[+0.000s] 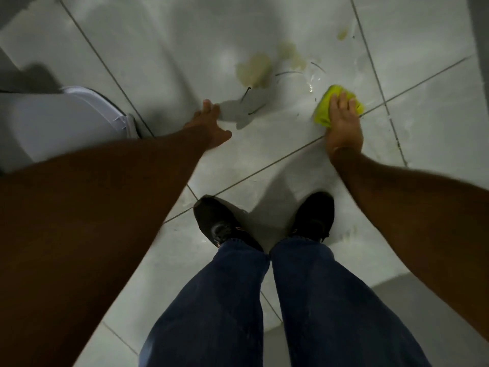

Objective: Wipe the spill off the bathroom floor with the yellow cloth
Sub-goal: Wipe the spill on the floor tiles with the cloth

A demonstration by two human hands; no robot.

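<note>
A yellowish-brown spill (254, 68) lies in patches on the pale tiled floor (164, 49), with a fainter patch (292, 56) and a small one (343, 33) further right. Thin dark strands lie around the main patch. My right hand (343, 123) presses the crumpled yellow cloth (324, 108) flat on the floor, to the right of and nearer than the spill, beside a wet smear (313, 83). My left hand (210, 125) is spread with fingers apart, resting on the floor just below the main patch, holding nothing.
A white toilet (63, 120) stands at the left, close to my left forearm. My two black shoes (225, 223) and blue jeans fill the lower middle. A darker grey strip (412, 290) borders the tiles at the lower right.
</note>
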